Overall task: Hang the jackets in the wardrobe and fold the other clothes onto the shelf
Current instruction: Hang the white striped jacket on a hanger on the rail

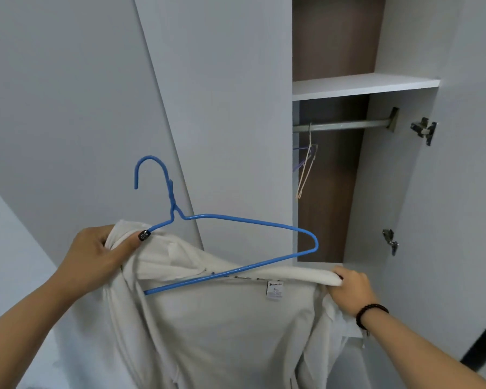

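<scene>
Wardrobe (404, 192) open, used as landmark. Inside: white shelf (362, 85) up top, metal rail (345, 125) just under it, brown back panel behind. On the rail's left end hang a beige wire hanger (306, 167) and a purple hanger (299, 158), mostly hidden by the closed door panel (222, 108). Two metal hinges (423, 130) on the wardrobe's right inner wall, one above the other. A second door leaf (68, 108) stands tilted left of the opening.

In front of the wardrobe, below and left of the opening: white jacket (222, 332), held up, half on a blue wire hanger (236, 228). The hanger's left arm is under the fabric; its right arm and lower bar are bare, above the collar. Hook points up and left, not on the rail.

Left hand (101, 256) clamped on the jacket's shoulder fabric together with the hanger's left arm, thumb on top, dark painted nail. Right hand (348, 287) gripping the collar edge at the right, fingers curled over it; dark bead bracelet (371, 313) on that wrist. Hands well apart, collar stretched between them.

Neck tag (275, 290) inside the collar: "XL" readable; brand line above it too blurred to read. Small print along the collar tape, unreadable.
</scene>
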Tool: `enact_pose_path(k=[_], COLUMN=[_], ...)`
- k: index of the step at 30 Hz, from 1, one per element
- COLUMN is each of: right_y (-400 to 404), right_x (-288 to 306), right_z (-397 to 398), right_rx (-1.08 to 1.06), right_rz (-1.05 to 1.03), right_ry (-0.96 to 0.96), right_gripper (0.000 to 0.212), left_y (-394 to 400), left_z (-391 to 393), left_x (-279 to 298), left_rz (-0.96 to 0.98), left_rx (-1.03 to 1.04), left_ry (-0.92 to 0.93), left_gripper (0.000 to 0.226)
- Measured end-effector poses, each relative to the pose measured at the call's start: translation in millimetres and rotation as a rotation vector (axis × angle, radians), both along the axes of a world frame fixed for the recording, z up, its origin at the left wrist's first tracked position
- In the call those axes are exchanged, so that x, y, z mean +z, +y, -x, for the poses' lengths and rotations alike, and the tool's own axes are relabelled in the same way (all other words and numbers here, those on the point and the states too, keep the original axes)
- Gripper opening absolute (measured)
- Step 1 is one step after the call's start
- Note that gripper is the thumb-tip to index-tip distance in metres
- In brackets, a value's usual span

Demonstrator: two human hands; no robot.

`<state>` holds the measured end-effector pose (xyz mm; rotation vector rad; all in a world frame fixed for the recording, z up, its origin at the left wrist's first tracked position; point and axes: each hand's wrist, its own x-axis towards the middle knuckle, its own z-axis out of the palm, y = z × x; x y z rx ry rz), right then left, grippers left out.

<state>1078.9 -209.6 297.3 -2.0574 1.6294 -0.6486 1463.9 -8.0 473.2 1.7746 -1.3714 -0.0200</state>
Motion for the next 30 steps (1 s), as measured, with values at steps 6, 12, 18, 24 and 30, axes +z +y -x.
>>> enact_pose_path(k=[6,12,18,24,30], right_y=[-8,-8,-4,-4,-11], right_x=[53,108,132,145,157], right_z=[22,29,26,24,38], right_rx=[0.228,0.244,0.232,0.228,0.244], right_rz=[-0.076,0.272,0.475,0.529,0.634], right_ry=[0.102,0.644,0.779,0.803,0.878], right_gripper=[0.036,0.047,0.052,0.052,0.039], left_y=[-6,-22,-36,-44,-39], left_z=[-12,7,43,62,51], left_x=[-15,-26,-36,-57,-56], left_rz=[-0.088,-0.088,-0.078,-0.109,-0.048], left_rx=[-0.043,-0.136,-0.208,-0.210,-0.156], left_ry=[-0.084,-0.092,-0.082,-0.005,0.041], left_gripper=[0.061,0.040,0.024,0.021,0.039])
